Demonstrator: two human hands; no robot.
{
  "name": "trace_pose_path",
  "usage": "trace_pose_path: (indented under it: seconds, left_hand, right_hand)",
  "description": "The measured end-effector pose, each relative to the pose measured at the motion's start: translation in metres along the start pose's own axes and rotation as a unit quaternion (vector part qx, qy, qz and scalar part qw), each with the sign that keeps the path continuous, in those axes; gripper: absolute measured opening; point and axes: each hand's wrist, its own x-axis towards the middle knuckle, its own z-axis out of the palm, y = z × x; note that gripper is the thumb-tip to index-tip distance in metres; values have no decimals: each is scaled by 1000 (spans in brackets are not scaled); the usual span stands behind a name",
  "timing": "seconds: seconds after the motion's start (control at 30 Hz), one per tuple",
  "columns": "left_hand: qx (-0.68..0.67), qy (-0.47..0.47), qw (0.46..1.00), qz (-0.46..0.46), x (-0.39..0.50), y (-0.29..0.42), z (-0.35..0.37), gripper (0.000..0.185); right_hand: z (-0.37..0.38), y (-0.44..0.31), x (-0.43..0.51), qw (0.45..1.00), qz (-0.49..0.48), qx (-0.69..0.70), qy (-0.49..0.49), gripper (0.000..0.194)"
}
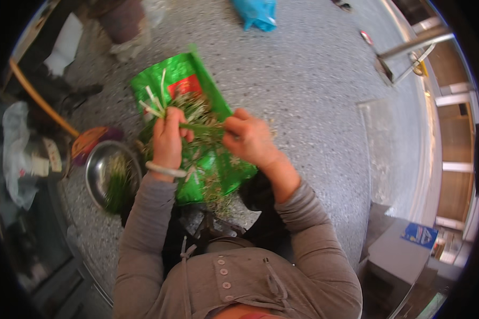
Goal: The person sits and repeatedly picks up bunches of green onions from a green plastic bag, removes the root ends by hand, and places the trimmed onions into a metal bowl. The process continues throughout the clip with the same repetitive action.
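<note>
My left hand (169,137), with a pale bangle at its wrist, grips a few green stalks with white ends (158,108), probably chives or a similar leafy vegetable. The green leaves stretch across to my right hand (245,137), whose curled fingers are closed on their far part. Beneath both hands a green plastic bag (201,191) with a red patch lies flat on the floor. A heap of stalks and dry trimmings (195,109) rests on it. To the left, a metal bowl (93,177) holds a bunch of green leaves with pale ends (119,181).
Past the bowl are an orange and purple object (88,144) and a curved orange handle (44,101). A dark bucket (121,22) stands at the upper left, and a blue plastic bag (257,14) lies at the top. A grey box (399,249) is at lower right.
</note>
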Motion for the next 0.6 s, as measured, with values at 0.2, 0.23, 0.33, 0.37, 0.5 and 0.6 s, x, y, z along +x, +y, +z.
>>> trace_pose_path:
  seconds: [0.2, 0.23, 0.33, 0.37, 0.5, 0.6]
  left_hand:
    - [-137, 45, 990, 10, 16, 11, -22, 31]
    - [-157, 54, 986, 1, 17, 12, -26, 32]
    - [-198, 60, 978, -17, 17, 14, -33, 31]
    - [-197, 48, 979, -19, 17, 13, -34, 31]
    - [-163, 22, 986, -25, 13, 9, -25, 32]
    - [-144, 19, 988, -46, 6, 6, -13, 33]
  right_hand:
    - [-19, 32, -3, 989, 106, -81, 57, 12]
    - [-24, 38, -1, 981, 135, -97, 98, 11]
    - [-41, 46, 6, 963, 196, 74, 169, 6]
    - [-46, 42, 6, 931, 246, 218, 162, 6]
    - [-49, 9, -1, 875, 225, 428, -14, 8]
    - [-18, -12, 1, 902, 231, 359, -68, 12]
